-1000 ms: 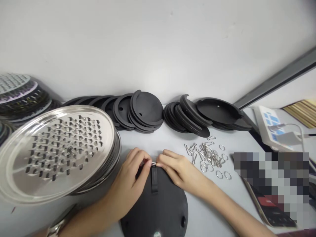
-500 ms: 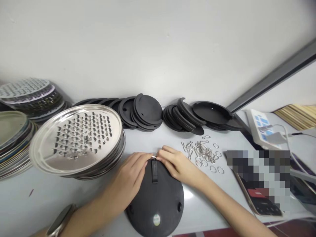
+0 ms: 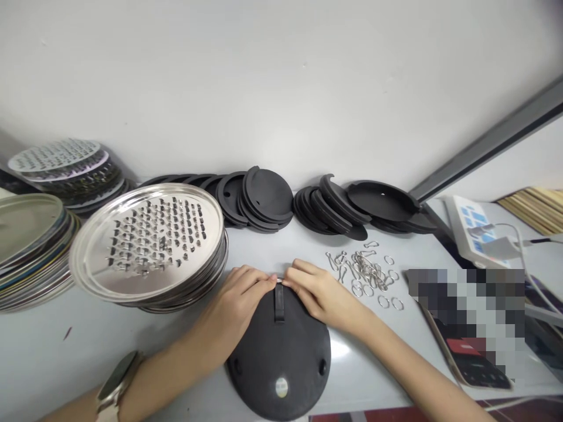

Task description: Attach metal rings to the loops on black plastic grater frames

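My left hand (image 3: 233,306) and my right hand (image 3: 319,296) meet at the top edge of a round black rubber disc (image 3: 279,366). Their fingertips pinch a small metal ring (image 3: 280,282), mostly hidden by the fingers, at the end of a short black strap (image 3: 278,303) on the disc. The disc has a round pale label (image 3: 281,387) near its lower edge and small holes on both sides. A watch (image 3: 118,384) sits on my left wrist.
A stack of perforated stainless grater plates (image 3: 149,243) stands just left of my left hand. A loose pile of metal rings and clips (image 3: 363,272) lies right of my right hand. Black rubber discs (image 3: 268,199) line the wall. A pixelated phone (image 3: 466,328) and a power strip (image 3: 477,231) lie at right.
The whole scene has shifted in view as my head moved, showing more of the plate stacks at left. Both hands stay pinched at the ring on the strap.
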Available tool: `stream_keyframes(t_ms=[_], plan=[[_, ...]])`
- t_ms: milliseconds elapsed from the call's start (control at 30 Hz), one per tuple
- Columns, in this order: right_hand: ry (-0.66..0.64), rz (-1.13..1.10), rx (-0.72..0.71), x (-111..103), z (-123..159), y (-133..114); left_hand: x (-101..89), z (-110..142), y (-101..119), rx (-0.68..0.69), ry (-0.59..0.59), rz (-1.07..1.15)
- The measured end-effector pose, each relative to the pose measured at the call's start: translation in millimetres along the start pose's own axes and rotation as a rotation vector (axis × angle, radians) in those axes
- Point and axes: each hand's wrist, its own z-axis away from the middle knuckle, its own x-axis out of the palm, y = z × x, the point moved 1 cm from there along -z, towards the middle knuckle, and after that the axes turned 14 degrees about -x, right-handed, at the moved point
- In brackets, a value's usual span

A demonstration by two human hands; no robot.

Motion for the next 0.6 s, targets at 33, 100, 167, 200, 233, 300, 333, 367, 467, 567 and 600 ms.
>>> stream_keyframes(t_ms=[33, 100, 167, 200, 233, 300, 333, 367, 467, 567, 600], plan=[[0.0, -0.001, -0.001, 0.3, 0.1, -0.3, -0.1, -0.6, -0.1, 0.007, -0.002, -0.001], [0.005, -0.008, -0.003, 1.1, 0.2, -0.7, -0.1, -1.3, -0.3, 0.016, -0.001, 0.0], [0.018, -0.015, -0.005, 2.1, 0.2, -0.8, -0.3, -1.5, -0.1, 0.024, 0.01, -0.003], [0.026, -0.018, -0.005, 2.6, 0.2, -0.8, -0.3, -1.6, 0.1, 0.026, 0.016, -0.006], [0.032, -0.019, -0.004, 3.1, 0.2, -0.7, -0.2, -1.7, 0.1, 0.027, 0.018, -0.007], [0.039, -0.022, 0.0, 3.9, 0.3, -0.3, 0.7, -1.9, -0.4, 0.027, 0.016, -0.007], [0.04, -0.025, 0.001, 4.2, 0.4, -0.1, 1.6, -2.0, -0.9, 0.028, 0.019, -0.008], [0.04, -0.029, 0.0, 4.4, 0.6, 0.2, 2.6, -2.0, -1.5, 0.028, 0.023, -0.007], [0.042, -0.039, 0.001, 4.6, 1.1, 0.8, 4.3, -0.4, -2.5, -0.004, 0.014, 0.026], [0.04, -0.041, 0.009, 4.0, 1.7, 0.9, 2.0, 6.5, 1.2, -0.077, -0.074, 0.056], [0.04, -0.04, 0.011, 3.7, 1.9, 0.7, 0.8, 10.3, 3.7, -0.105, -0.115, 0.043]])
